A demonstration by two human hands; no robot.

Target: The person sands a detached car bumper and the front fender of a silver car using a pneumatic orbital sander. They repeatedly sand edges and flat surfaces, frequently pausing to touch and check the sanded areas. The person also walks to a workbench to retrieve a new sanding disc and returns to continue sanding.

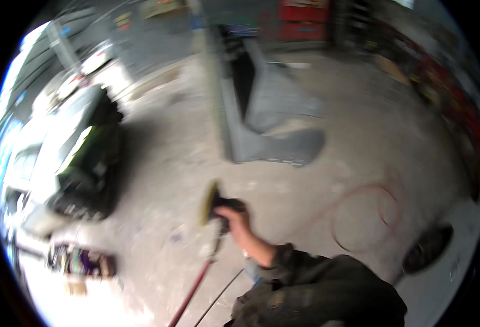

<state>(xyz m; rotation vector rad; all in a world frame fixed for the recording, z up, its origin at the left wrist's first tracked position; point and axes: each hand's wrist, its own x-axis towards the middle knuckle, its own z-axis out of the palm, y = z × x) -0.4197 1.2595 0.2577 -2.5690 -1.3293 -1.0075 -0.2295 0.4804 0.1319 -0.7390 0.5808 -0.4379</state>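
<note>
My right hand (pixel 234 222) is closed around a dark handheld power tool (pixel 222 210) with a round yellow pad (pixel 209 203) facing left. A red hose (pixel 195 286) runs from its lower end toward the bottom edge, beside a thin dark line. The picture is blurred, so the tool's details are unclear. My forearm, in a dark sleeve, reaches in from the lower right. My left hand is not in view.
Grey curved panels (pixel 272 144) stand by a pillar (pixel 218 109) ahead. A car (pixel 71 147) is on the left, with a box of items (pixel 87 261) below it. A thin red hose (pixel 362 188) loops across the floor at right. Red cabinets (pixel 302 30) and clutter line the back and right.
</note>
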